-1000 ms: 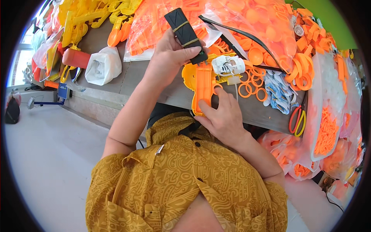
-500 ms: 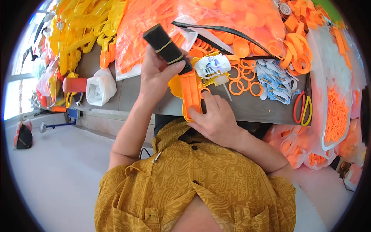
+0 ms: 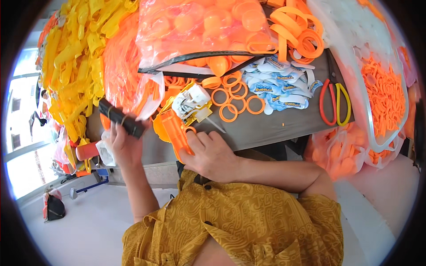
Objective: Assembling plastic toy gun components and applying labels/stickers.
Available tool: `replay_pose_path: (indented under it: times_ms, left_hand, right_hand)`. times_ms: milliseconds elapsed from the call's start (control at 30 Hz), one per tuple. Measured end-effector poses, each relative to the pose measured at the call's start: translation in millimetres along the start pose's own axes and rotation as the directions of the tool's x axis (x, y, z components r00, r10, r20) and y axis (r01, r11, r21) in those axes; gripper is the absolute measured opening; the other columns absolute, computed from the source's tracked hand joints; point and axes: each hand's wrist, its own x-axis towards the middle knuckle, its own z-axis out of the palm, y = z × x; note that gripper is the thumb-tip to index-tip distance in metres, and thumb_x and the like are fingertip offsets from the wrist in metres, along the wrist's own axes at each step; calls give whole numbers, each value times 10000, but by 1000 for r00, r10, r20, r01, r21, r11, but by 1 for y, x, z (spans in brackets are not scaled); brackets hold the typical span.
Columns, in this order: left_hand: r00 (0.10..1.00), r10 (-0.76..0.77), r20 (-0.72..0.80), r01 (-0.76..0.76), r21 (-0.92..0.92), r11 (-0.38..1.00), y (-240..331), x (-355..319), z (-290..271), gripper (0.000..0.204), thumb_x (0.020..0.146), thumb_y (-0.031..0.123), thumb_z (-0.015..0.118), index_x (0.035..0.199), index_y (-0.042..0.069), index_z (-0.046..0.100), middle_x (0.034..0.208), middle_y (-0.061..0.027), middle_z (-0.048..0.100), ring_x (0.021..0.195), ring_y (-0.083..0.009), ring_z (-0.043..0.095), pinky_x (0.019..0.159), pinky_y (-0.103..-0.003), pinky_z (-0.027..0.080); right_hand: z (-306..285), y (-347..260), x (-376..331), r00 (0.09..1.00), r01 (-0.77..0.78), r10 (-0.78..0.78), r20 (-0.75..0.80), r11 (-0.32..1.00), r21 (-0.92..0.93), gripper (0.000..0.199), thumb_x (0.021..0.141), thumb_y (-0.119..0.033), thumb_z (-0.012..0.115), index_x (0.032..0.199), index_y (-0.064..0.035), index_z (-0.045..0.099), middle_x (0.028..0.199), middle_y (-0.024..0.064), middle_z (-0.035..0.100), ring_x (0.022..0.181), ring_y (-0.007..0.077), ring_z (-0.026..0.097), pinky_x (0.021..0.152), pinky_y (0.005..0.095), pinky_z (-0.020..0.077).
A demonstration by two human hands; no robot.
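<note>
Black block (image 3: 116,114) swung left, off the end of the orange tray (image 3: 174,131); left hand (image 3: 127,145) carries it, lying flatter, a band across it. Left fingers curl round its underside, pinching it; the thumb is too blurred to place. Right hand (image 3: 211,156) stays put: thumb and forefinger closed on the tray's right edge near its lower end, other fingers bunched alongside. Tray sits on a yellow shell (image 3: 160,128) at the table's near edge. Judgement: block and tray are now apart, only the tray end steadied.

Outward: white mechanism (image 3: 191,103) just beyond the tray, loose orange rings (image 3: 238,104) to its right, then blue-and-white labels (image 3: 284,86) and scissors (image 3: 328,104). Clear bag (image 3: 199,29) of orange parts behind; heap of yellow parts (image 3: 75,66) far left.

Against the earlier frame: whole view shifted, more yellow heap showing; rings, labels and scissors keep their order.
</note>
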Motion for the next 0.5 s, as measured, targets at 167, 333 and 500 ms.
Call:
replay_pose_path:
  times_ms: [167,333,500]
  left_hand:
    - [963,-267,37,220,467,856,26,-26,-42,421,799,61,495,1197,-18,383,972,-92,546,787,-206,562,736,-376,457]
    - [893,-436,-113,406,620,671,37,-46,-55,360,708,-71,557,1044,37,489,947,-24,546,887,-112,507,751,-229,404]
    - [974,-226,-12,60,976,209,36,-32,-41,275,719,27,598,989,17,551,970,-70,531,924,-189,508,788,-272,403]
  right_hand:
    - [3,4,2,1000,-21,20,16,998,63,421,649,-342,650,978,-108,532,1023,150,437,755,207,449,568,298,328]
    - [-9,2,8,999,38,-28,-37,953,299,448,634,-270,687,1016,-95,529,1055,156,431,744,237,465,588,348,372]
    - [-30,18,15,996,-4,30,-82,953,304,371,644,-105,690,978,-38,543,983,157,494,720,277,511,621,337,434]
